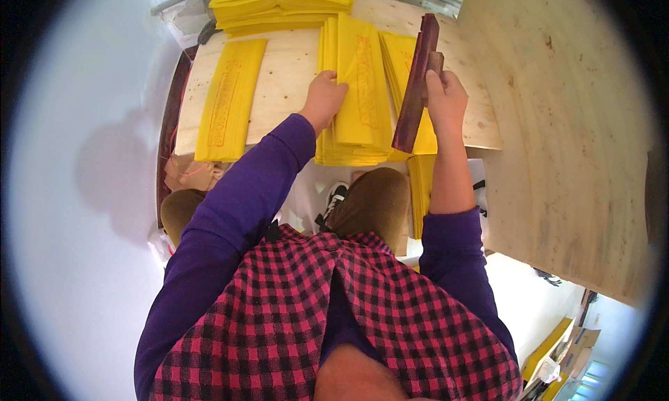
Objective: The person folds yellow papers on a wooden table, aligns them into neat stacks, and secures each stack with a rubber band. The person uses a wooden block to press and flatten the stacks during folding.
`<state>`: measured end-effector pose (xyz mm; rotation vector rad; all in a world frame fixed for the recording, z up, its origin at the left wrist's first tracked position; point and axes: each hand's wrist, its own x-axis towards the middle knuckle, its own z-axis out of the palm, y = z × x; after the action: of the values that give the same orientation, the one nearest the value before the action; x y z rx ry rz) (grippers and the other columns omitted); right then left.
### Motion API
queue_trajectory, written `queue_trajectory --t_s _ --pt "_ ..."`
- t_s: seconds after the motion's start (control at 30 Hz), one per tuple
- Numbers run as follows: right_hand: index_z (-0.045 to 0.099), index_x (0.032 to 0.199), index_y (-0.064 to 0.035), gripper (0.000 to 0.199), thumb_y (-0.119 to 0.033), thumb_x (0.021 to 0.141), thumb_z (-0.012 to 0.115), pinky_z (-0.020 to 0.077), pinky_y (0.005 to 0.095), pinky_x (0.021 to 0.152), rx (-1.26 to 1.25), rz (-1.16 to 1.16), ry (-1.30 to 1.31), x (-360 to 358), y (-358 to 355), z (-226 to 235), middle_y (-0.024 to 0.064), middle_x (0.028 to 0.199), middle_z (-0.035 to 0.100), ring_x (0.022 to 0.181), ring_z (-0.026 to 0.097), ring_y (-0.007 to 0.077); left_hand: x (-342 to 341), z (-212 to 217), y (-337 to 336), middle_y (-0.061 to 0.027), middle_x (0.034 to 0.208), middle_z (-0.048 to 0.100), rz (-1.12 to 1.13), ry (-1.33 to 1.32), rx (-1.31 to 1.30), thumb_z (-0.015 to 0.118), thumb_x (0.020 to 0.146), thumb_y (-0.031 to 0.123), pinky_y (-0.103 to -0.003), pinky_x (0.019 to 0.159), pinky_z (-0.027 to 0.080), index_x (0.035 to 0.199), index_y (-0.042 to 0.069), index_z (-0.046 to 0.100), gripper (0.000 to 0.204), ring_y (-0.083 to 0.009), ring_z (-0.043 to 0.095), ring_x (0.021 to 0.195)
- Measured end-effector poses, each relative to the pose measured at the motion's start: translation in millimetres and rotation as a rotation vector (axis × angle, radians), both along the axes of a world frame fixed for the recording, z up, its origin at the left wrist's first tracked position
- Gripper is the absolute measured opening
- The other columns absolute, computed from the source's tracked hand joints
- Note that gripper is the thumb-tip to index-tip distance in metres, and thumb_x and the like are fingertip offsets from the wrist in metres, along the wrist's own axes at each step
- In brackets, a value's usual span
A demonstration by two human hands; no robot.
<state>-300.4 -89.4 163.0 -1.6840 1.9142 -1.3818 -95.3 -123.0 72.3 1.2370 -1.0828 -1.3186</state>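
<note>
While pinning the yellow folded sheets (359, 87) at the bench's (293, 73) near edge, left hand (323, 97) pressed flat, fingers curled on the stack; right hand (444, 94) clenched round a dark wooden block (417, 80), raised edgewise above, seemingly ready for creasing.

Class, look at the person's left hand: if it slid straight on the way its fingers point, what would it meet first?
The left hand already touches the folded yellow stack; going on, it would likely cross that stack.
</note>
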Motion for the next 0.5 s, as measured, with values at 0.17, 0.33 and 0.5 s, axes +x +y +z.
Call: queue_trajectory --t_s 0.17,0.33,0.5 --pt "0.053 0.075 0.0026 0.028 -0.024 0.084 0.059 0.0422 0.0294 0.056 -0.012 0.055 -0.160 3.6 21.5 1.3 0.0084 0.062 0.054 0.058 0.048 0.0131 29.5 13.6 10.6 -0.0154 0.091 0.063 -0.064 0.051 -0.041 0.053 0.084 0.004 -0.030 0.066 0.052 0.122 -0.007 0.044 0.040 -0.0190 0.063 0.077" --pt "0.053 0.076 -0.0001 0.022 -0.019 0.088 0.056 0.0418 0.0236 0.050 0.012 0.133 -0.275 14.5 41.0 7.6 0.0012 0.065 0.053 0.056 0.047 0.0061 88.7 20.2 29.0 -0.0136 0.092 0.064 -0.057 0.137 -0.009 0.054 0.083 0.003 -0.029 0.068 0.051 0.121 -0.004 0.048 0.039 -0.0187 0.063 0.077" --pt "0.053 0.079 -0.0017 0.020 -0.019 0.090 0.054 0.0392 0.0233 0.047 0.040 0.171 -0.316 28.1 50.2 5.8 -0.0003 0.065 0.051 0.054 0.044 0.0057 171.2 -0.6 31.7 -0.0115 0.097 0.063 -0.007 0.009 -0.032 0.054 0.084 0.004 -0.027 0.070 0.051 0.125 -0.001 0.045 0.042 -0.0170 0.063 0.081"
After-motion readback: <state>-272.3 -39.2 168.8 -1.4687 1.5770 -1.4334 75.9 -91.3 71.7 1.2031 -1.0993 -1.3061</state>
